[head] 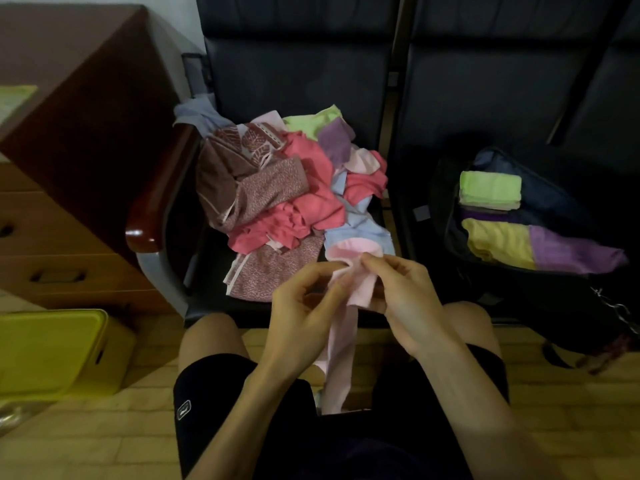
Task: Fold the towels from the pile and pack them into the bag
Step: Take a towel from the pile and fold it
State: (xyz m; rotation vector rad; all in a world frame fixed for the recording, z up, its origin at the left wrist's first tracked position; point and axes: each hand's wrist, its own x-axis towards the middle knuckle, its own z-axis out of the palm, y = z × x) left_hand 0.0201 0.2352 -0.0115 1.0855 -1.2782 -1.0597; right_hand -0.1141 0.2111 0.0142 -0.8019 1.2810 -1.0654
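Head view: both hands on one pale pink towel

Your left hand [304, 306] and right hand [405, 299] were close together over your knees, both clamped on the pale pink towel [360, 289]. Left thumb and fingers pinched its upper edge, curled in. Right fingers curled round the same edge from the other side, fingertips nearly meeting the left ones. The top of the towel bunched into a small roll just above your fingertips. The rest hung below the hands as a narrow strip, down between your legs to the black shorts [214, 393].

The pile [277, 188] lay just beyond the hands, ahead and slightly left, on the dark seat [294, 74]. It held coral, maroon patterned, light blue, purple and green pieces, all crumpled. Its near edge was right behind the pink towel; you couldn't tell if they touched.

The bag [502, 282] sat off to the right of your right hand, on the next seat, dark and open. Inside were a folded green towel [490, 187] at the far end and a yellow towel [498, 242] nearer you. A purple towel [571, 251] touched the yellow one's right side and reached toward the bag's rim.

Well left of your left hand were a wooden armrest [156, 199] and a yellow box [52, 351] on the floor.
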